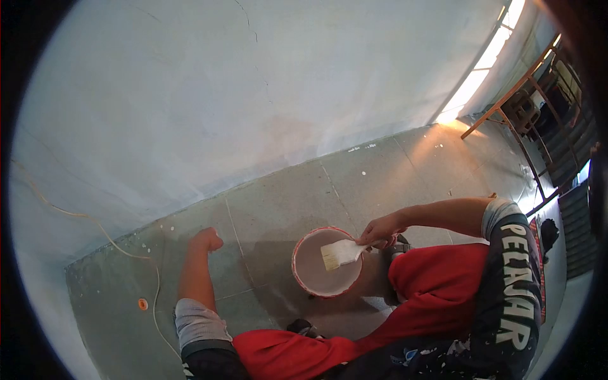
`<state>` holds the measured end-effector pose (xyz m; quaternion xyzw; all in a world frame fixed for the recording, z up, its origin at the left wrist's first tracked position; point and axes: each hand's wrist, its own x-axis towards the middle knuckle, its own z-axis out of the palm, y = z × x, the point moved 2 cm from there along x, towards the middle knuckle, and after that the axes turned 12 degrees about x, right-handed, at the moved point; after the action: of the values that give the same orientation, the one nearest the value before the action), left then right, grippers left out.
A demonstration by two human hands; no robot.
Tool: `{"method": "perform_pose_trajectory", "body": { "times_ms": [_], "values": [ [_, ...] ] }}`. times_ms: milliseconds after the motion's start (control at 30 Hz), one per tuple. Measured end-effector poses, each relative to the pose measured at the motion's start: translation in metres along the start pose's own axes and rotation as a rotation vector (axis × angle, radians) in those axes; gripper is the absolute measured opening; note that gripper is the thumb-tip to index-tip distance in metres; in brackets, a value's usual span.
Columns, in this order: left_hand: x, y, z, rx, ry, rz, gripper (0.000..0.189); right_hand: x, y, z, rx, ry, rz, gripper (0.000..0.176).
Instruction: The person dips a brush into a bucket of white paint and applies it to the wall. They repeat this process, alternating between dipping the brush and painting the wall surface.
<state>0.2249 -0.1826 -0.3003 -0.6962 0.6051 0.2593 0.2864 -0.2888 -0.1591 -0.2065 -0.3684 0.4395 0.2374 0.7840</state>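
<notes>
My right hand (382, 232) is wrapped round the handle of a wide paintbrush (342, 253). Its pale bristles point left and hang over the mouth of a round bucket (295, 272) with a reddish rim. Inside the bucket is whitish paint (316, 275). My left hand (207, 239) is out to the left above the floor, apart from the bucket. Its fingers are curled into a loose fist, and no object shows in it.
A pale wall (177, 95) with thin cracks rises ahead of the grey tiled floor (278, 196). At left a thin cable (114, 242) trails down to the floor near a small orange object (143, 304). A brown metal frame (500, 107) stands at right beside a bright opening (472, 85).
</notes>
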Motion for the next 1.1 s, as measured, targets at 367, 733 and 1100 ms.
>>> {"method": "perform_pose_trajectory", "body": {
  "times_ms": [367, 733, 1100],
  "values": [
    [0.015, -0.008, 0.012, 0.008, -0.016, 0.025, 0.033, 0.003, 0.001, -0.003, 0.02, -0.019, 0.028, 0.044],
    [-0.008, 0.019, 0.005, -0.196, -0.341, 0.003, 0.034, -0.005, 0.002, 0.006, 0.01, 0.05, -0.015, 0.053],
    [-0.062, 0.169, 0.045, -0.63, -1.44, 0.256, 0.062, -0.008, 0.008, 0.013, -0.122, 0.206, -0.111, 0.058]
  ]
}}
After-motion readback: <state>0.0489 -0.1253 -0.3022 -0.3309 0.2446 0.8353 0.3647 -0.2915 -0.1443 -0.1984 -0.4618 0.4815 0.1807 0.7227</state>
